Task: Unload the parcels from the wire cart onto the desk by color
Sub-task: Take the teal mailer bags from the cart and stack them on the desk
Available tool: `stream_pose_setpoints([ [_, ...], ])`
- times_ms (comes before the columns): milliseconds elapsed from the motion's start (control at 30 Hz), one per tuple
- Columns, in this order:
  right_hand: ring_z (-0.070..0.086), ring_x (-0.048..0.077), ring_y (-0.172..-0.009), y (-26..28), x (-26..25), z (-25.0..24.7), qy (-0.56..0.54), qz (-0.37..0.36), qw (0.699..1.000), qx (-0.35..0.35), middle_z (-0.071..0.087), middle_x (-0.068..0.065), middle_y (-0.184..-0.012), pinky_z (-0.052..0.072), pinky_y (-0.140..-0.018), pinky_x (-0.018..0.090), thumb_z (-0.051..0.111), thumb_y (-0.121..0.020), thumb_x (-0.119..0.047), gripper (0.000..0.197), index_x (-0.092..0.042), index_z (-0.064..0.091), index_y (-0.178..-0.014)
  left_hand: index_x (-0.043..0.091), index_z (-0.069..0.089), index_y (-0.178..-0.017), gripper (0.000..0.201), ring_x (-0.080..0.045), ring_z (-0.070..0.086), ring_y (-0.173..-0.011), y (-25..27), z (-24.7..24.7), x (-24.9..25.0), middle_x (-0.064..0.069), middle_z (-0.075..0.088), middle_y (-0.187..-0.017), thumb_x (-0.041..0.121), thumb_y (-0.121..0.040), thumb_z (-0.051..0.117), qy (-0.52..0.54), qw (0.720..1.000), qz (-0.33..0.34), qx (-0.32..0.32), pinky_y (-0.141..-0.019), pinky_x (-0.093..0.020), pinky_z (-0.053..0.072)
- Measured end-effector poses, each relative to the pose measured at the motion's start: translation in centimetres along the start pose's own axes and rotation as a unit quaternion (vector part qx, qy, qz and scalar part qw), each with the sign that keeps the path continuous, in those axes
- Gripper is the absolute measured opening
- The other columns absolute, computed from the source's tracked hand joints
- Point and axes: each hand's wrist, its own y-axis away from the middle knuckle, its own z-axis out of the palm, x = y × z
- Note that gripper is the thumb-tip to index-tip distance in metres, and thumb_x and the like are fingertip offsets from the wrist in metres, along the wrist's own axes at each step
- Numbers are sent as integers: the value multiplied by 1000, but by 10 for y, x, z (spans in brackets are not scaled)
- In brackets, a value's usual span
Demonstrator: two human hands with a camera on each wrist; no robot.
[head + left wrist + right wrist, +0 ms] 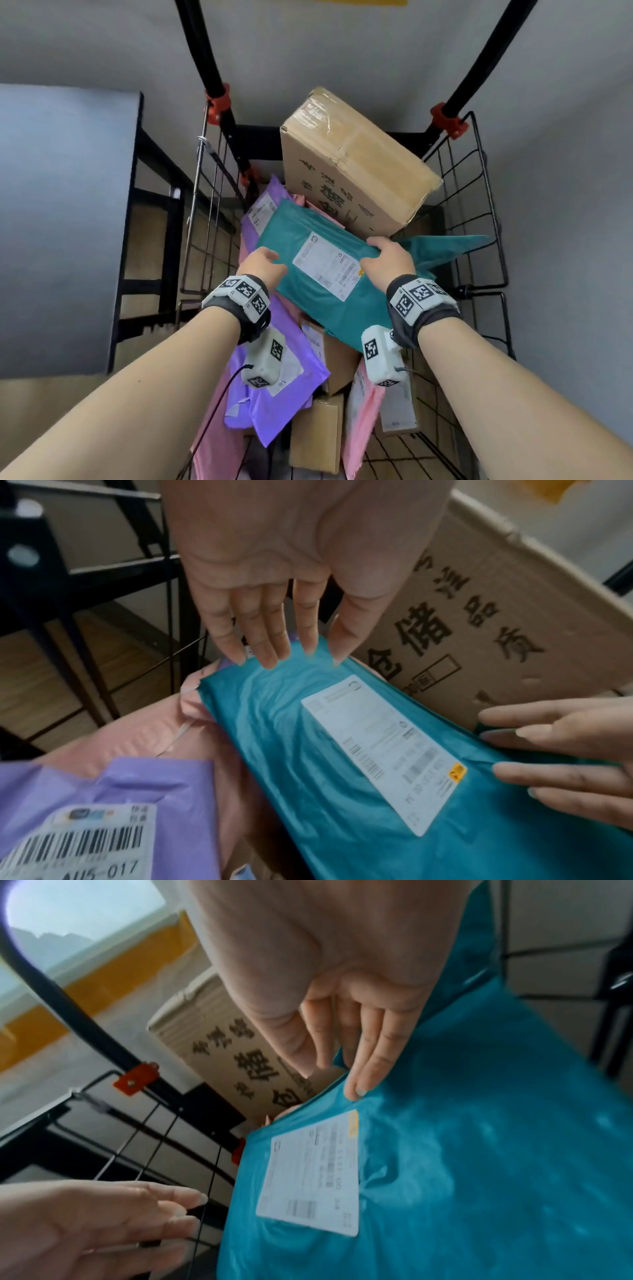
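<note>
A teal parcel point(329, 308) with a white label lies tilted on top of the pile in the black wire cart point(479, 205). My left hand point(263, 263) is at its left edge, and in the left wrist view its straight fingers point(270, 642) touch the teal parcel point(308, 750) at that edge. My right hand point(387, 260) grips the parcel's right side. In the right wrist view its fingers point(363, 1074) pinch the edge of the teal parcel point(479, 1150).
A large cardboard box point(349, 164) leans in the cart's far end, just behind the teal parcel. Purple point(274, 394) and pink point(219, 438) parcels and small brown boxes point(318, 428) lie underneath. A grey desk point(61, 205) on a black frame stands to the left.
</note>
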Motion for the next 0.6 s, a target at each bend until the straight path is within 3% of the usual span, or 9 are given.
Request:
stream_pose_setpoints([
  [100,48,32,-121,-11,5,16,45,21,998,-29,51,13,-132,39,-100,34,56,-85,-15,52,-15,44,-135,12,54,-125,41,-27,59,-109,-9,10,-15,-9,57,-127,15,-85,57,5,1000,-27,4,-92,-34,49],
  [200,53,30,-112,-11,16,26,55,7,998,-16,53,13,-123,41,-91,31,62,-80,-14,46,-15,52,-125,14,49,-129,48,-27,55,-113,-10,18,-20,-12,53,-129,14,-82,58,-27,999,-12,17,-94,-36,47],
  [300,60,27,-98,-6,22,27,16,-31,999,-24,64,6,-106,44,-80,29,72,-74,-16,30,-19,62,-102,19,35,-141,69,-28,43,-125,-5,21,-10,-11,36,-140,11,-78,62,-78,993,71,47,-103,-39,40],
  [433,63,20,-87,2,17,21,-31,-83,995,-35,67,-4,-87,47,-75,25,74,-70,-10,25,-30,62,-79,27,20,-148,90,-24,10,-144,4,21,19,-6,13,-155,4,-73,65,-140,970,183,72,-116,-37,18],
  [533,57,13,-76,10,5,16,-34,-117,991,-56,61,-11,-72,43,-70,22,74,-70,-8,25,-30,64,-73,32,43,-135,67,-21,6,-145,13,23,37,2,22,-153,9,-75,63,-302,924,234,32,-116,-47,7],
  [600,53,11,-69,17,-1,11,-41,-135,988,-65,57,-15,-62,41,-65,22,74,-70,-6,22,-27,70,-75,31,58,-116,42,-19,25,-140,21,22,46,5,46,-137,12,-79,58,-368,900,232,-5,-114,-54,1],
])
